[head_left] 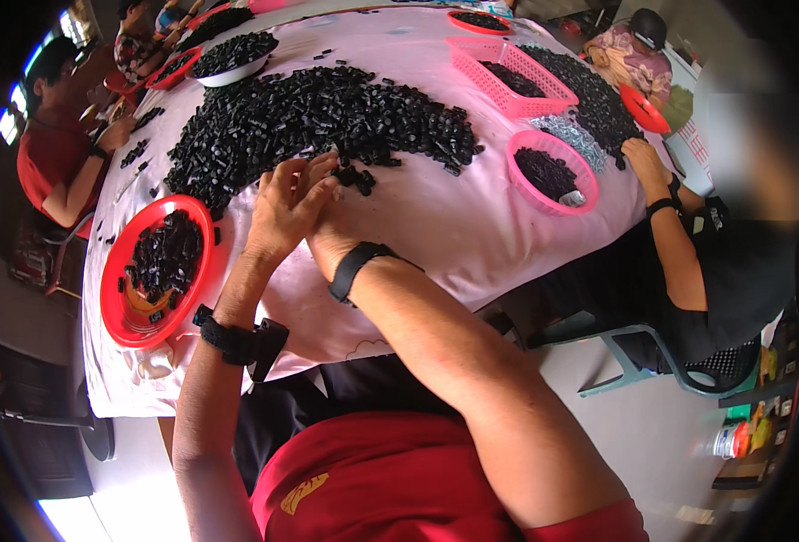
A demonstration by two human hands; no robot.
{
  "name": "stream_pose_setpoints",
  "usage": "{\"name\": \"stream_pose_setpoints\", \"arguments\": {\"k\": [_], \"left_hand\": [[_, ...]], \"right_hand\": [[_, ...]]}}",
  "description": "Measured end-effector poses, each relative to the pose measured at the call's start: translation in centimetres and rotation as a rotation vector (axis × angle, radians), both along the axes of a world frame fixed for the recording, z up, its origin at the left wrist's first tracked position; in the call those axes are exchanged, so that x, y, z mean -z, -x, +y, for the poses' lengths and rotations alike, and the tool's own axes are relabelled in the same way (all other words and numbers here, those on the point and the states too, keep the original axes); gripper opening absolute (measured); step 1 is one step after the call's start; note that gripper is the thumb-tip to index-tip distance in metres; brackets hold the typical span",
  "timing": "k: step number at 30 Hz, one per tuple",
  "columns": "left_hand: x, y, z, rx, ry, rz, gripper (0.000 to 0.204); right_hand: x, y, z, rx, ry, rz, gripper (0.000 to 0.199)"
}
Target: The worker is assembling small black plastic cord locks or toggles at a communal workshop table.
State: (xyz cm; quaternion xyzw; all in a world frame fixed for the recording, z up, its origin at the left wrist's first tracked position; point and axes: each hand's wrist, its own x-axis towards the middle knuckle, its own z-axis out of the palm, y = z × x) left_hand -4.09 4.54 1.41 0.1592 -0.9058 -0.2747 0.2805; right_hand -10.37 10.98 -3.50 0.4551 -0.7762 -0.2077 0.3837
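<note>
A large heap of small black plastic pieces [291, 117] spreads over the pink cloth. At its near edge my two hands are close together. My left hand [287, 203] has its fingers bent inward by a small cluster of black pieces [356, 178]; whatever sits between the fingertips is too small to make out. My right hand [332, 235] lies just beside and partly behind it, its fingers hidden by the left hand. To the left, a red oval basin [113, 312] holds more black pieces.
A pink round basket [589, 191] and a pink rectangular basket [508, 54] stand at the right, near silvery pieces [576, 135] and another black heap [580, 86]. A white bowl [228, 77] is at the far left. Co-workers sit around the cloth-covered table [445, 244].
</note>
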Motion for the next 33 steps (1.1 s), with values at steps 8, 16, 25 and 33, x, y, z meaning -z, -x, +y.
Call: {"name": "stream_pose_setpoints", "arguments": {"k": [8, 16, 25, 33], "left_hand": [[0.8, -0.3, -2.1, 0.180, -0.617, -0.044, 0.059], [1.7, 0.1, -1.7, 0.112, -0.408, 0.043, 0.051], [2.4, -0.2, -2.4, 0.026, -0.201, -0.063, 0.054], [-3.1, -3.8, 4.1, 0.059, 0.061, 0.229, 0.052]], "right_hand": [[1.7, 0.6, -4.3, 0.443, -0.454, 0.571, 0.015], [1.3, 0.2, -4.7, 0.546, -0.359, 0.418, 0.018], [0.6, -0.1, -4.3, 0.483, -0.343, 0.402, 0.018], [1.9, 0.7, -4.2, 0.546, -0.124, 0.544, 0.014]]}}
